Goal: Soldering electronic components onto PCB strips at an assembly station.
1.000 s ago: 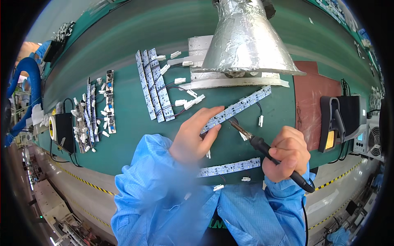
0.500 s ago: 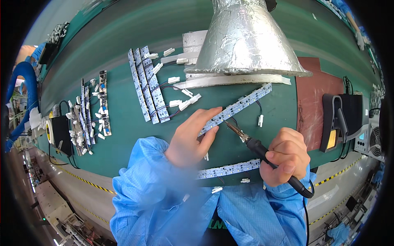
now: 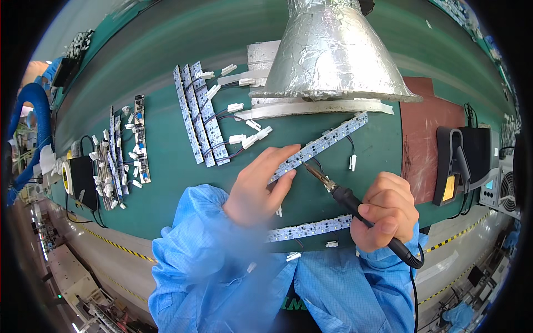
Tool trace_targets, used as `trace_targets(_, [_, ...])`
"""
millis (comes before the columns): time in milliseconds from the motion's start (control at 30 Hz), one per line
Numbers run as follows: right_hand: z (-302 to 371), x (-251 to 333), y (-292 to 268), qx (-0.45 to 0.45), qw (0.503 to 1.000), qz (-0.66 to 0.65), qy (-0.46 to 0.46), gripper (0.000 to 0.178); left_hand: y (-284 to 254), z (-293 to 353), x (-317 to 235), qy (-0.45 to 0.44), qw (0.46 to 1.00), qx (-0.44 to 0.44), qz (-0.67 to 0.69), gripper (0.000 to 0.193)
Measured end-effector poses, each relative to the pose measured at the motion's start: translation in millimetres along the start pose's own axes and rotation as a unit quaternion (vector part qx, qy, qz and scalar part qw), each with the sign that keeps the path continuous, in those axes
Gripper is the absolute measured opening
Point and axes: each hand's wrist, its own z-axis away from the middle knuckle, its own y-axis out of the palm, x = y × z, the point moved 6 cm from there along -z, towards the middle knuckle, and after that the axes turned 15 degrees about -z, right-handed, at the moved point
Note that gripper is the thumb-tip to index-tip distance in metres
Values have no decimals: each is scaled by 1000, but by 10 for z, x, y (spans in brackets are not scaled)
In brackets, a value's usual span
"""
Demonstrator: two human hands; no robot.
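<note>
Our left hand (image 3: 261,186) presses its fingertips down on the near end of a long LED strip (image 3: 322,145), pinning it to the green mat (image 3: 161,177); our right hand (image 3: 386,211) is clenched around the black handle of a soldering iron (image 3: 344,197), whose tip meets the strip's lower edge just right of the left fingers (a thin black wire hangs from the strip there). The strip runs diagonally up and to the right from the left hand, ending under the rim of a foil hood (image 3: 338,53); so the work lies between our two hands, touching the left and apart from the right.

A second strip (image 3: 308,228) lies flat below both hands, near our blue sleeves (image 3: 222,266); three more strips (image 3: 197,116) with white plugs lie side by side up left, well apart. Farther left sits a scatter of small boards (image 3: 125,150) beside a yellow tape roll (image 3: 68,175). To the right lie a brown pad (image 3: 427,133) and a black iron stand (image 3: 458,166) with a yellow sponge; yellow-black striped tape (image 3: 119,247) marks the bench edge.
</note>
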Motion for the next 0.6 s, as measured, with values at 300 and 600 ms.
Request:
trace_targets(300, [0,9,-51,1,1000,-3,11,35,4,17,7,-1,1000,-2,-3,40])
trace_targets(600, [-33,-78,-436,-70,994,75,42,39,13,19,35,3,1000,2,12,41])
